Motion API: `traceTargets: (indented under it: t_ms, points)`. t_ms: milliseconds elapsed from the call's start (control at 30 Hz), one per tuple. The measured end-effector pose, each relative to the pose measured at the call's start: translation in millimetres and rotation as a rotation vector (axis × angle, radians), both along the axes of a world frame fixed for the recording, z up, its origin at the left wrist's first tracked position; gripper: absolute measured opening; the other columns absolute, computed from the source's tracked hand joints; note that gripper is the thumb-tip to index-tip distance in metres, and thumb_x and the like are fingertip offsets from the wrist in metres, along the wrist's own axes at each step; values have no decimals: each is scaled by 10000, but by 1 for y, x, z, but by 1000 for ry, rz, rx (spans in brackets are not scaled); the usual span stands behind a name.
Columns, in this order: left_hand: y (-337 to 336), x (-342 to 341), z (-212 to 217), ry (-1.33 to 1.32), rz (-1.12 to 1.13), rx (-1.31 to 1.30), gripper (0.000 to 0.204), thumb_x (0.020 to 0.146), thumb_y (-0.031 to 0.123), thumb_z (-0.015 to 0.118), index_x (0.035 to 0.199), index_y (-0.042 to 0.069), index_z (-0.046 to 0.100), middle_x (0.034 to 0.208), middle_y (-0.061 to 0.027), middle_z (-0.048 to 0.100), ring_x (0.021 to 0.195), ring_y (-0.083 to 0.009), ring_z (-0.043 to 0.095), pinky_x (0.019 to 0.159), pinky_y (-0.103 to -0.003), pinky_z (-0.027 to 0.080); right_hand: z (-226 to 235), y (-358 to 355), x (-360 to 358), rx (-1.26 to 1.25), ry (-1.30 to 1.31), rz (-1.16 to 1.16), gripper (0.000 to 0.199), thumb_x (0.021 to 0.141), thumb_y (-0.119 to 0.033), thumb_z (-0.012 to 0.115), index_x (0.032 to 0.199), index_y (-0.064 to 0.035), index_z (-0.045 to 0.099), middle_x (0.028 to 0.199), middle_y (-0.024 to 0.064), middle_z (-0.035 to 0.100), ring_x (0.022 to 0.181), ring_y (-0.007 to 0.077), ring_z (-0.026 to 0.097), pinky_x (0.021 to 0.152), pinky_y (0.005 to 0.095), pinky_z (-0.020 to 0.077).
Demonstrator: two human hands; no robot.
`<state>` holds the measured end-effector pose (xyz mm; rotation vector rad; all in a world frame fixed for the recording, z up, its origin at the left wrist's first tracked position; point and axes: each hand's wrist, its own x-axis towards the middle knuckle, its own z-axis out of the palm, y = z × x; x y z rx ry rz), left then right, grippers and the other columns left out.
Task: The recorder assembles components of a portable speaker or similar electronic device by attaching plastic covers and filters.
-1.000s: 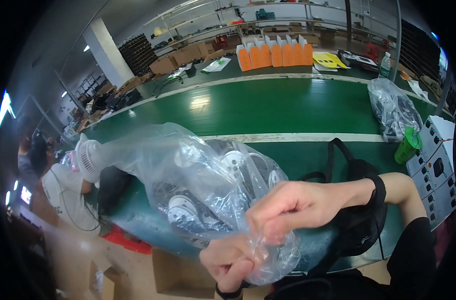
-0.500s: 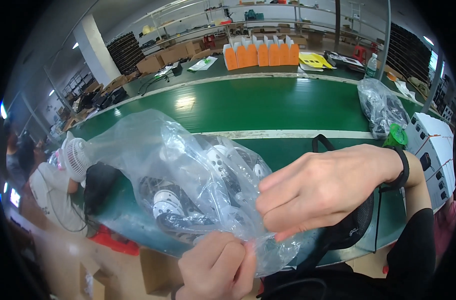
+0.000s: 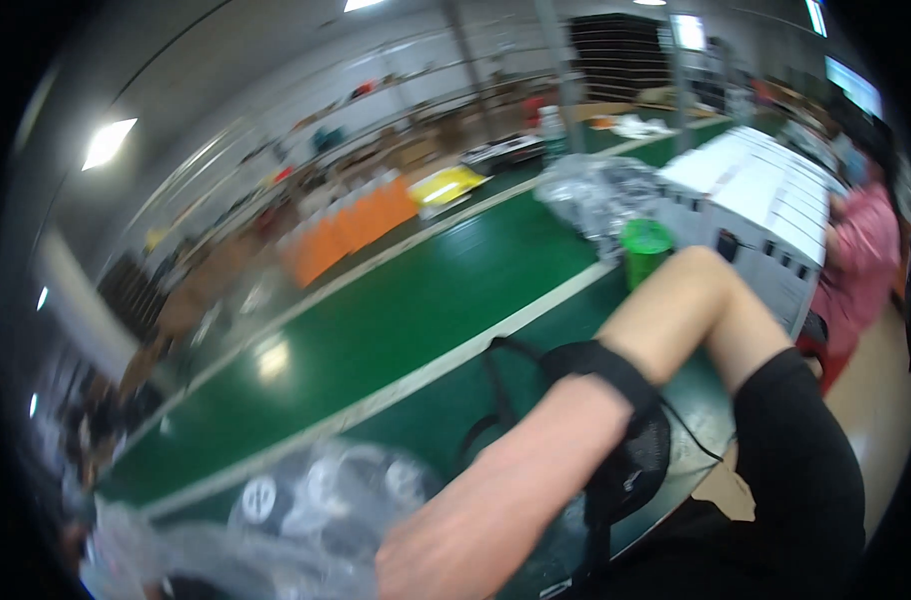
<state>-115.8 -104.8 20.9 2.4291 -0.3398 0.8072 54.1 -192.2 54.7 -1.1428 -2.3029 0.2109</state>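
The view has swung up and right; the right hand (image 3: pixel 476 530) now covers the clear bag (image 3: pixel 306 510) (blurred), its grip unreadable, left hand gone from sight.

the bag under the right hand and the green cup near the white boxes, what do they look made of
The bag looks like thin clear plastic film: glossy, crinkled, with pale round things showing through it. The right hand lies over it; the grip itself is blurred. The green cup looks like opaque moulded plastic with a smooth, even colour, though blur leaves that open.
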Motion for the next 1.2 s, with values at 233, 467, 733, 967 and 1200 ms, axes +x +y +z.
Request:
traceTargets:
  t_ms: [233,467,733,967,1200]
  points:
    - [18,7,-23,43,-122,-167,72,719,-103,538,720,-60,595,572,-141,538,473,-235,496,485,-305,406,-36,10,20,-106,202,252,279,821,-200,576,695,37,500,617,150,523,571,252,486,558,367,388]
    - [36,-13,-24,61,24,-56,144,713,-100,512,583,-46,543,533,-120,503,399,-219,436,423,-289,353,-37,8,35,-94,290,389,324,881,-184,507,652,44,489,560,174,501,496,258,437,510,386,356]
    - [-8,-18,-19,-29,333,24,240,748,-5,587,561,5,438,480,-87,368,427,-209,370,413,-336,276,-11,-32,19,206,-207,-84,216,821,-98,501,656,38,471,552,120,491,538,293,525,509,356,419]
    - [-89,-13,41,192,687,-217,325,645,-1,727,859,35,485,742,-41,531,614,-120,505,542,-260,429,20,-79,18,78,-412,-331,142,608,-69,589,699,24,531,656,108,546,671,288,575,607,353,447]
    - [-127,29,76,646,853,456,133,785,101,613,746,-18,569,773,-111,599,636,-217,551,605,-281,456,46,-113,28,102,-352,-384,162,721,-119,604,697,25,533,649,131,551,685,286,592,637,371,454]
